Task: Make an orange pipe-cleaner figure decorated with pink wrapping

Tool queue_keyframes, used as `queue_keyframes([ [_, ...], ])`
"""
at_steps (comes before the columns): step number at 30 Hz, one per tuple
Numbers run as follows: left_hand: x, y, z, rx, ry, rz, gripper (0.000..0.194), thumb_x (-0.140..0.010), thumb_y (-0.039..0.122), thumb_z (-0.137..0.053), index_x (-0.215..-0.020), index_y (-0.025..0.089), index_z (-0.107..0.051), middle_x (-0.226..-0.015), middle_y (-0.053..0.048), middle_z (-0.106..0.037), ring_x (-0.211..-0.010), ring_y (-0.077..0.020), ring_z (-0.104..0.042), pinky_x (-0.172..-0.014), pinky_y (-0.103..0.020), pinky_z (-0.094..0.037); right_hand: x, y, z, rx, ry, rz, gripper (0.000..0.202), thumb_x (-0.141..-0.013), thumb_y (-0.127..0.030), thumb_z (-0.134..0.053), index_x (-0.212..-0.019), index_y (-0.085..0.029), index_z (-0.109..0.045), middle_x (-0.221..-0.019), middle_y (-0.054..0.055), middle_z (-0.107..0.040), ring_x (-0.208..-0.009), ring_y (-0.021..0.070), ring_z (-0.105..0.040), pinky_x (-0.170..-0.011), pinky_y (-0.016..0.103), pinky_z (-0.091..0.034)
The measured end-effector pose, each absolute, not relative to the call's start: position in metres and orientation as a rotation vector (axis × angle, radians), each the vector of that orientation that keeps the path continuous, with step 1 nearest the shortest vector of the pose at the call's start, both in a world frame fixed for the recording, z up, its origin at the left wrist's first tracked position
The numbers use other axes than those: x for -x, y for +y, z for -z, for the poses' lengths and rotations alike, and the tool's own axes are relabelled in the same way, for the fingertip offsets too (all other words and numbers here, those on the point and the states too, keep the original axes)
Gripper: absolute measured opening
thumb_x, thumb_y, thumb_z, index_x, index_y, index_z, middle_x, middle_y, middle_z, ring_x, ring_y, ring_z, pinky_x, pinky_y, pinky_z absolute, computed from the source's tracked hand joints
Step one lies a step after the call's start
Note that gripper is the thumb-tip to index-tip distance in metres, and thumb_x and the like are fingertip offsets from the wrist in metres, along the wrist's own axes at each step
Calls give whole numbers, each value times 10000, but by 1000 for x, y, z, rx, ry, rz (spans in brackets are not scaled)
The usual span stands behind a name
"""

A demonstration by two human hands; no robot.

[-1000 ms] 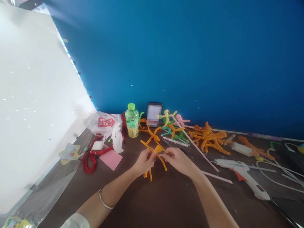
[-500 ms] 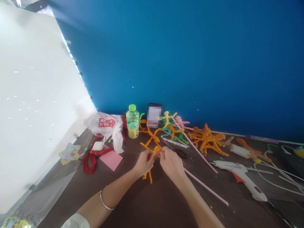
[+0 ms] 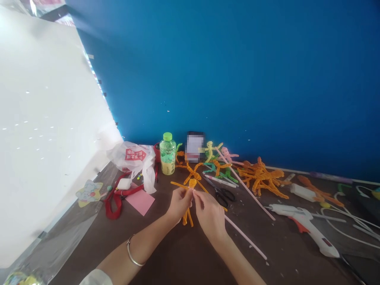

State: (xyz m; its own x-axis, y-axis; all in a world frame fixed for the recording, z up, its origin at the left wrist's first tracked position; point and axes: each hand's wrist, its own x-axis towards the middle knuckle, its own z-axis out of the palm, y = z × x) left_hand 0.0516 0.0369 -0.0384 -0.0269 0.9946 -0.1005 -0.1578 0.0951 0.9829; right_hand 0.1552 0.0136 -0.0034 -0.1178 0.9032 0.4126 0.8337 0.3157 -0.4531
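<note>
Between both hands is an orange pipe-cleaner figure (image 3: 192, 183) with a coiled round top and thin strands sticking out left, right and down. My left hand (image 3: 180, 206) pinches it from the left, below the coil. From the right, the fingertips of my right hand (image 3: 210, 213) close on it at the same spot, touching the left fingertips. The fingers hide the figure's middle. Just beyond my right hand lie black-handled scissors (image 3: 225, 196) and a white pen (image 3: 221, 181). A pale pink pipe cleaner (image 3: 246, 238) lies beside my right wrist.
A green-capped bottle (image 3: 168, 154) and a plastic bag (image 3: 133, 156) stand at the back. Right are a pile of orange pipe-cleaner pieces (image 3: 263, 178) and a glue gun (image 3: 307, 225) with cables. Left are pink paper (image 3: 141, 202) and a red strap (image 3: 113, 208). A blue wall (image 3: 225, 79) rises behind.
My right hand has shifted left and its fingertips now meet the left ones. The figure's coil sits slightly higher and left. More of the scissors and an orange strand show on the right.
</note>
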Motion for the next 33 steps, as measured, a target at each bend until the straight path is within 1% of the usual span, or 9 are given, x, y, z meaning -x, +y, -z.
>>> queue_keyframes([
  [4,-51,37,34,-840,1019,-1248,437,-653,552,-575,-566,152,-422,-466,67,-329,-410,-35,-278,-408,-192,-215,-157,12,16,1354,-2058,38,273,-876,-192,-375,-955,-199,-636,-888,66,-671,-780,165,-610,-692,267,-443],
  [9,-48,38,31,-714,850,-1273,410,-662,482,-615,-548,141,-419,-497,66,-293,-443,-27,-245,-416,-184,-200,-166,16,28,1210,-2158,262,336,-855,-119,-401,-1135,-212,-562,-1032,76,-630,-902,186,-589,-763,292,-457],
  [12,-46,39,31,-649,764,-1247,407,-664,448,-633,-539,130,-412,-506,69,-280,-441,-16,-210,-402,-171,-175,-173,20,30,1183,-2207,318,363,-855,-112,-394,-1169,-221,-541,-1019,72,-635,-892,182,-588,-758,291,-462],
  [16,-45,42,31,-533,679,-1200,369,-654,398,-667,-576,115,-443,-521,73,-269,-438,-7,-173,-378,-144,-163,-181,24,32,1183,-2243,343,358,-859,-108,-383,-1148,-220,-561,-977,65,-657,-814,165,-608,-721,277,-461],
  [21,-44,46,35,-381,588,-1165,323,-623,330,-711,-638,101,-484,-552,69,-280,-446,-3,-181,-361,-111,-154,-186,31,30,1233,-2220,216,349,-865,-114,-363,-1098,-229,-595,-950,43,-672,-817,142,-613,-739,248,-450],
  [23,-44,46,36,-384,594,-1149,326,-610,337,-719,-661,97,-504,-566,63,-300,-447,-2,-184,-358,-116,-144,-188,34,28,1251,-2208,137,341,-866,-126,-363,-1080,-237,-604,-950,29,-673,-826,136,-612,-750,242,-447],
  [26,-43,46,35,-464,638,-1125,344,-622,382,-701,-664,93,-519,-529,80,-254,-431,-6,-138,-357,-141,-122,-193,39,21,1278,-2236,48,315,-866,-154,-376,-1027,-246,-630,-943,19,-674,-824,142,-613,-739,243,-446],
  [29,-42,45,35,-549,688,-1105,366,-638,418,-677,-605,115,-476,-483,99,-191,-416,-12,-112,-367,-167,-109,-199,45,12,1234,-2316,-79,305,-862,-163,-376,-986,-245,-643,-932,20,-673,-832,146,-612,-725,240,-446],
  [33,-41,44,34,-630,735,-1072,444,-599,454,-689,-532,154,-368,-452,100,-211,-400,-10,-125,-379,-191,-93,-208,54,-2,1151,-2393,-251,259,-861,-194,-393,-915,-230,-644,-868,14,-667,-773,132,-607,-655,220,-445],
])
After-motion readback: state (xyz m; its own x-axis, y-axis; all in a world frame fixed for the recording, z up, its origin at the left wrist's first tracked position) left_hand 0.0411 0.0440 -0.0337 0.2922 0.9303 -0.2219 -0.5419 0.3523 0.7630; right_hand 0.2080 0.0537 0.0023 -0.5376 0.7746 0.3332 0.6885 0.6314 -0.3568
